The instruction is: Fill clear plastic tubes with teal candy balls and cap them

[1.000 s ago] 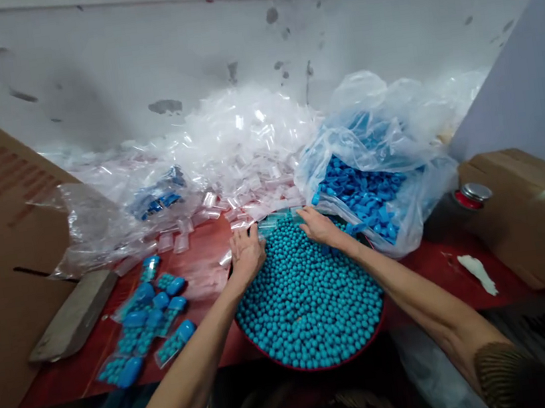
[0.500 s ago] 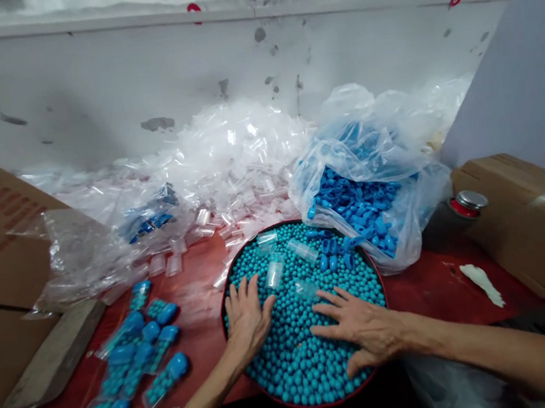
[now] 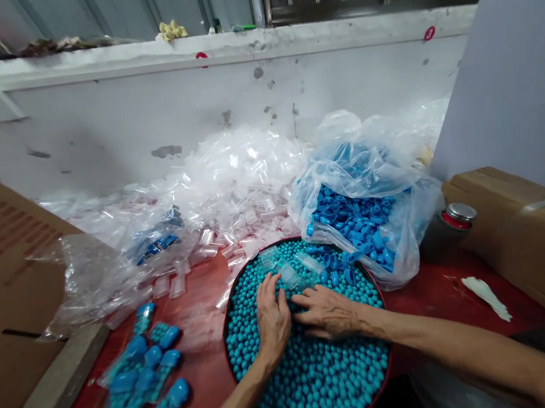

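Both hands [image 3: 273, 317] [image 3: 328, 314] now closer together, atop beads [image 3: 327, 387]

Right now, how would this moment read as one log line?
left hand: over beads, near tube | right hand: over beads, grip unclear | caps: on beads, in bag | filled tubes: on table, left

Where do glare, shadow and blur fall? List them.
Head view: white glare on the clear plastic pile; head view: the left box's printing too blurred to read, though beads look distinct; head view: deep shadow below the red table.
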{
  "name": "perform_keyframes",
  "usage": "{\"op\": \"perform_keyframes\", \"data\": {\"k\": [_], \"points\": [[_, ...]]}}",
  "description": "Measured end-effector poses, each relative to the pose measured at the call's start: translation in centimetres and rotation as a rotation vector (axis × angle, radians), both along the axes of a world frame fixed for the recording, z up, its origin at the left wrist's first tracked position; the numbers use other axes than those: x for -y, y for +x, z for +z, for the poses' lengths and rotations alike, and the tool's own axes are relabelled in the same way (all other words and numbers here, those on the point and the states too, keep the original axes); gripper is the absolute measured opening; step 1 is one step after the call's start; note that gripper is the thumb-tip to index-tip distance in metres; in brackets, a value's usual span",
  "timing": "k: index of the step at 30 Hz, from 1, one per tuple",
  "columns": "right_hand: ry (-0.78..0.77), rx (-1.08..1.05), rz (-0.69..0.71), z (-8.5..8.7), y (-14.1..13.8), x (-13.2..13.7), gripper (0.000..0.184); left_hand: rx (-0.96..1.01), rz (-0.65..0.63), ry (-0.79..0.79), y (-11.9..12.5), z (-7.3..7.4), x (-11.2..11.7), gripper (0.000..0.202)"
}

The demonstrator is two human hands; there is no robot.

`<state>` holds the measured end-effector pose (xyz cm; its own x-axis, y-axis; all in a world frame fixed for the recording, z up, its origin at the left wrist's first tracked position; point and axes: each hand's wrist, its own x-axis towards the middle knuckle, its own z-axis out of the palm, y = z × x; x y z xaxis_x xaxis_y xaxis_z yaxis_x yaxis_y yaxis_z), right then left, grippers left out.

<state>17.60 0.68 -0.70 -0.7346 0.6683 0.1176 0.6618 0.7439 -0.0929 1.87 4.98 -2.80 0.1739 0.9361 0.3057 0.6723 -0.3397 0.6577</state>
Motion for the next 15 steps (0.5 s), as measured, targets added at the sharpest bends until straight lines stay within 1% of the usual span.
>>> {"op": "perform_keyframes", "data": {"k": [2,3,5,7,9,12,14,15], "points": [[0.014,-0.069,-0.134,1.2,0.3,-0.2,0.031,-0.110,-0.003,0.125,-1.2,0.3,0.1,0.032],[0.019,-0.099,-0.229,1.6,0.4,-0.5,0.034,-0.167,0.004,0.185,-1.7,0.3,0.1,0.031],[0.000,-0.127,-0.489,1.7,0.4,-1.8,0.040,-0.260,0.010,0.287,-2.3,-0.1,-0.1,0.031],[-0.058,-0.109,-0.722,1.2,0.4,-3.5,0.041,-0.341,-0.008,0.369,-2.4,-0.9,-0.5,0.032],[-0.084,-0.094,-0.779,0.5,0.5,-5.3,0.034,-0.414,-0.033,0.443,-2.3,-1.8,-1.0,0.034],[-0.094,-0.088,-0.784,-0.1,1.0,-6.9,0.029,-0.502,-0.072,0.532,-2.2,-2.8,-1.7,0.036],[-0.093,-0.086,-0.798,0.0,1.3,-7.1,0.025,-0.532,-0.065,0.585,-2.0,-2.8,-2.1,0.037],[-0.085,-0.084,-0.808,0.2,1.3,-7.0,0.024,-0.541,-0.051,0.610,-1.8,-2.6,-2.3,0.037]]}}
